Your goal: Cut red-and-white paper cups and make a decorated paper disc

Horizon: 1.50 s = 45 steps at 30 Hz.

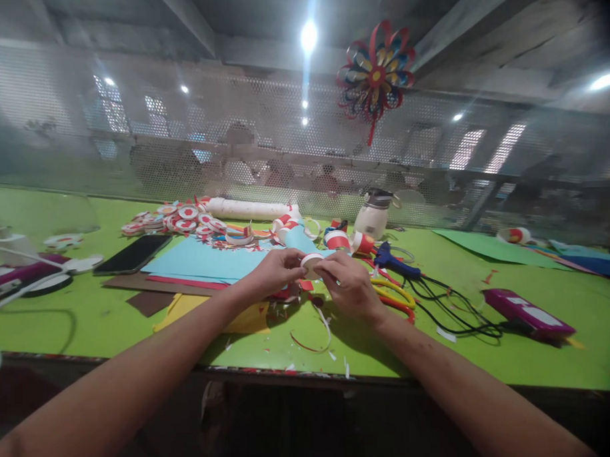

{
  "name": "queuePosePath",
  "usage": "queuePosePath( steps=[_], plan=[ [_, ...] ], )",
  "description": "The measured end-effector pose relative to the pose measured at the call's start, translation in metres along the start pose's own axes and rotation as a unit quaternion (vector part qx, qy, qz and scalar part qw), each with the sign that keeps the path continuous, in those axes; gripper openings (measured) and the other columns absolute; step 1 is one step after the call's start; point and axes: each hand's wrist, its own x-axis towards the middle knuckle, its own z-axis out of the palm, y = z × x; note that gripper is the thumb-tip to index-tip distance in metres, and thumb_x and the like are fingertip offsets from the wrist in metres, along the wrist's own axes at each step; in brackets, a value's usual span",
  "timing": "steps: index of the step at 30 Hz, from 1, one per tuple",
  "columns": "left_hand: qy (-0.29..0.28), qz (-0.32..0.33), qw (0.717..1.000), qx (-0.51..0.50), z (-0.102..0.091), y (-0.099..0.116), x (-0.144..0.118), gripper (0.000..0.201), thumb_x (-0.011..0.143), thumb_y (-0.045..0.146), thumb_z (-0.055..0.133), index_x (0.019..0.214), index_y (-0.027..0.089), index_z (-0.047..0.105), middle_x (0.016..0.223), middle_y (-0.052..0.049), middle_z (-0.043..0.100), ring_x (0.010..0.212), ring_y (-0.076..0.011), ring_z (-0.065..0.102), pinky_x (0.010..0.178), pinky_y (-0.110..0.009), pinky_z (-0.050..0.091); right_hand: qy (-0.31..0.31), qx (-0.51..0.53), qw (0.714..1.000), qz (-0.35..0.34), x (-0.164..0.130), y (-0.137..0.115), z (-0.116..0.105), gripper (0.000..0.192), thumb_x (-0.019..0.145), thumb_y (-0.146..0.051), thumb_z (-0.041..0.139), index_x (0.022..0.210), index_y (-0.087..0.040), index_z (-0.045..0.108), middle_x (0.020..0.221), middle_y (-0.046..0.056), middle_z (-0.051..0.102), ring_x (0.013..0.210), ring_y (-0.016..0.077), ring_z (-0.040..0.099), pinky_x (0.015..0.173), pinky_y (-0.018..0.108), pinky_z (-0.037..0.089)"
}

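Note:
Both my hands meet over the middle of the green table, closed on a small white paper ring (312, 265) that looks like a cut piece of paper cup. My left hand (281, 272) pinches its left side. The fingers of my right hand (347, 283) press on its right side and hide part of it. Beneath my left forearm lie light blue sheets (201, 259) over brown and red ones, with yellow paper (188, 312) nearer me. Scissors with yellow and orange handles (395, 295) rest just right of my right hand. Under the hands lies a thin curled paper strip (319, 344).
A heap of red and white paper pieces (184, 218) sits at back left, beside a white roll (251, 209). Further items are a phone (133, 254), a blue glue gun (393, 260) with black cable, a purple power strip (528, 314) and a white bottle (373, 214). A paper flower (377, 76) hangs above.

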Motion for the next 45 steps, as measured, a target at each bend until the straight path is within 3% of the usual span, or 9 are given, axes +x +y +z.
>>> queuePosePath(
  steps=[4,8,16,20,24,30,38,43,45],
  plan=[
    [-0.006,-0.036,0.998,-0.053,0.004,0.006,-0.004,0.015,0.069,0.019,0.064,0.082,0.013,0.062,0.068,0.0,0.062,0.055,-0.0092,0.056,0.055,-0.022,0.043,0.026,0.04,0.999,0.023,-0.001,-0.004,0.001,0.02,0.09,-0.018,0.049,0.084,-0.018,0.068,0.08,0.005,0.058,0.075,0.0164,0.055,0.068,0.029,0.046],
    [-0.003,-0.094,0.99,-0.108,0.006,0.005,-0.007,0.013,0.071,0.019,0.064,0.082,0.014,0.06,0.064,0.0,0.06,0.049,-0.0085,0.054,0.049,-0.022,0.04,0.071,0.067,0.99,0.102,0.001,-0.003,0.0,0.009,0.081,-0.019,0.062,0.079,-0.018,0.07,0.081,0.005,0.054,0.078,0.018,0.054,0.069,0.033,0.047],
    [-0.015,-0.074,0.992,-0.105,0.007,-0.001,-0.004,0.02,0.073,0.025,0.068,0.087,0.013,0.06,0.067,-0.003,0.062,0.053,-0.0118,0.058,0.045,-0.022,0.04,0.05,0.205,0.95,0.231,0.008,0.004,0.002,0.005,0.072,-0.018,0.069,0.068,-0.02,0.072,0.107,0.008,0.061,0.106,0.0227,0.054,0.096,0.045,0.038],
    [-0.001,-0.093,0.984,-0.153,0.011,0.001,-0.004,0.022,0.071,0.024,0.071,0.085,0.013,0.058,0.075,-0.006,0.065,0.063,-0.0126,0.062,0.05,-0.022,0.044,0.069,0.221,0.943,0.24,0.007,0.002,0.006,0.006,0.071,-0.016,0.068,0.067,-0.018,0.071,0.103,0.008,0.061,0.102,0.022,0.057,0.091,0.041,0.042],
    [-0.01,-0.114,0.98,-0.16,0.01,0.004,-0.006,0.021,0.069,0.022,0.072,0.081,0.014,0.057,0.071,-0.003,0.061,0.057,-0.0114,0.06,0.045,-0.02,0.039,0.073,0.228,0.951,0.195,0.006,0.002,0.009,0.006,0.074,-0.018,0.066,0.069,-0.019,0.07,0.09,0.007,0.064,0.088,0.0205,0.06,0.076,0.037,0.05],
    [-0.004,-0.121,0.973,-0.199,0.011,0.005,-0.006,0.02,0.069,0.023,0.073,0.074,0.014,0.055,0.067,-0.002,0.061,0.053,-0.009,0.057,0.048,-0.021,0.041,0.087,0.21,0.96,0.165,0.003,0.003,0.013,0.005,0.076,-0.018,0.064,0.077,-0.018,0.069,0.088,0.007,0.06,0.081,0.0185,0.059,0.061,0.03,0.05],
    [-0.005,-0.112,0.967,-0.227,0.01,0.001,-0.003,0.022,0.065,0.02,0.075,0.066,0.013,0.055,0.059,-0.002,0.06,0.054,-0.01,0.057,0.057,-0.027,0.047,0.098,0.202,0.965,0.132,0.003,0.001,0.013,0.008,0.078,-0.016,0.064,0.083,-0.019,0.068,0.091,0.006,0.056,0.083,0.0172,0.057,0.065,0.03,0.051],
    [0.003,-0.127,0.97,-0.206,0.007,0.006,-0.004,0.023,0.065,0.021,0.075,0.067,0.015,0.053,0.059,-0.004,0.062,0.048,-0.0128,0.057,0.045,-0.026,0.04,0.117,0.26,0.938,0.196,0.005,0.008,0.005,0.018,0.079,-0.025,0.064,0.097,-0.019,0.064,0.091,0.005,0.06,0.077,0.0154,0.059,0.071,0.032,0.052],
    [0.005,-0.125,0.971,-0.203,0.007,0.007,-0.005,0.023,0.065,0.022,0.074,0.067,0.014,0.052,0.059,-0.005,0.062,0.048,-0.0123,0.056,0.046,-0.026,0.041,0.082,0.289,0.919,0.255,0.007,0.01,0.002,0.021,0.078,-0.031,0.065,0.094,-0.017,0.063,0.083,0.005,0.063,0.073,0.0161,0.06,0.067,0.031,0.051]
  ],
)
